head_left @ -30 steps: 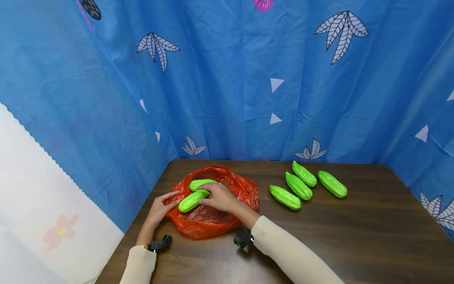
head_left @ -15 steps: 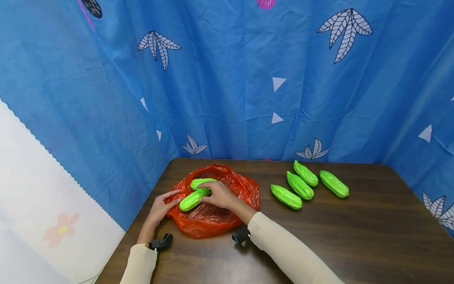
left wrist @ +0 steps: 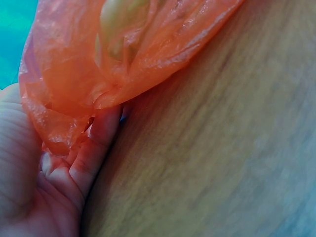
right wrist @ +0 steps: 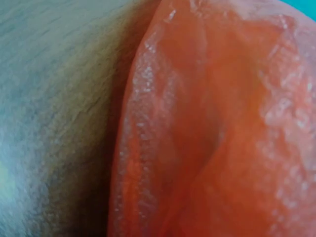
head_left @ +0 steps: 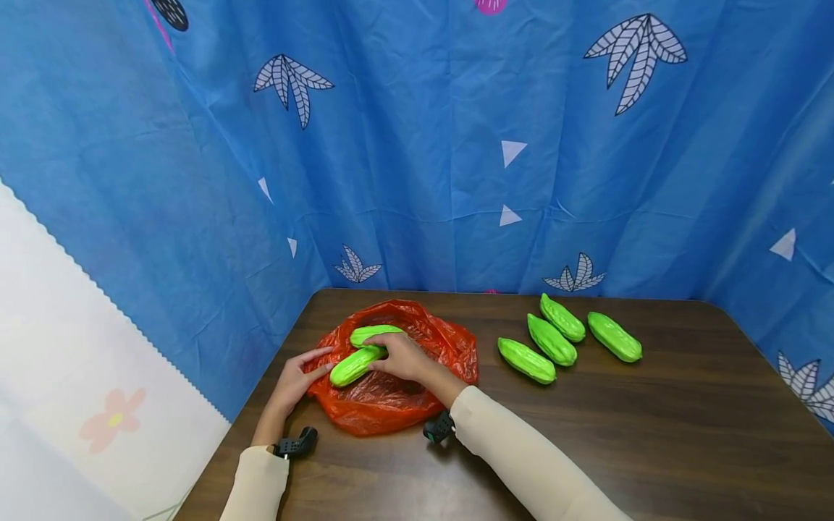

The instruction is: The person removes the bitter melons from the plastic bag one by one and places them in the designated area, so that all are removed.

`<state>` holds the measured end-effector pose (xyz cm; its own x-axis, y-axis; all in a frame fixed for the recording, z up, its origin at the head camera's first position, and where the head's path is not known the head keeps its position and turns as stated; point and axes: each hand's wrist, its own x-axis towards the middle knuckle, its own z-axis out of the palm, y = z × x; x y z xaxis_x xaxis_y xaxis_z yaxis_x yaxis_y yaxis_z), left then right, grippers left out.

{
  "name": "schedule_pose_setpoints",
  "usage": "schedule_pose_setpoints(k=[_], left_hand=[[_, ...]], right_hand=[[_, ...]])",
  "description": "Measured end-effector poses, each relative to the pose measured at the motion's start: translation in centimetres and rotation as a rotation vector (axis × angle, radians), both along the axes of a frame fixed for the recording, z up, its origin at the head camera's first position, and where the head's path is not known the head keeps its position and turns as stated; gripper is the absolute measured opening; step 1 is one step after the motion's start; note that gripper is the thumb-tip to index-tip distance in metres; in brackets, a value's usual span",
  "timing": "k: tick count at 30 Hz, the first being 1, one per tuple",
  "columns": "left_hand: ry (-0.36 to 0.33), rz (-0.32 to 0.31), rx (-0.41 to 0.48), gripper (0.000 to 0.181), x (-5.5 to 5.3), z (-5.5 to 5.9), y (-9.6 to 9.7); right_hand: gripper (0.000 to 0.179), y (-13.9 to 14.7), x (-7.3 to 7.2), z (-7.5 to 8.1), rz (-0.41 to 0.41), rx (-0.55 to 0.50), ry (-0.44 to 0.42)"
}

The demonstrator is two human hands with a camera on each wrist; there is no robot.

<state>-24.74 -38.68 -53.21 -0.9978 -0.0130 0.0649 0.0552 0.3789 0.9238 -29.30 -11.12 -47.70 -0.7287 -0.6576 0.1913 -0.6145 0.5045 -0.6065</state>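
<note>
In the head view a red plastic bag lies spread with its mouth up at the table's left. Inside its opening are two bright green bitter melons, one behind and one in front. My right hand reaches over the bag and pinches the right end of the front bitter melon between thumb and fingers. At the bag's left edge, my left hand holds the rim; the left wrist view has the red film between thumb and fingers. Only bag and table appear in the right wrist view; that hand is out of it.
Several more green bitter melons lie in a loose group on the brown wooden table, right of the bag. A blue patterned curtain hangs behind the table. White cloth hangs at the left.
The whole head view has shifted slightly. My right forearm has moved a little to the left, while both hands keep nearly the same places on bag and bitter melon.
</note>
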Motion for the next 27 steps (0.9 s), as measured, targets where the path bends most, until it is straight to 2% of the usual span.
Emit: schedule_pose_setpoints(k=[14,18,27], left_hand=[[-0.017,-0.002,-0.010,0.052,-0.04,-0.07,-0.15],[-0.022,-0.001,0.000,0.053,-0.02,-0.02,-0.03],[-0.019,0.003,-0.037,0.053,-0.07,-0.12,-0.09]], right_hand=[[0.049,0.03,-0.20,-0.71,-0.004,0.026,0.010],[0.049,-0.07,-0.13,-0.78,-0.013,0.036,-0.004],[0.051,-0.52,-0.21,-1.02,-0.027,0.070,-0.038]])
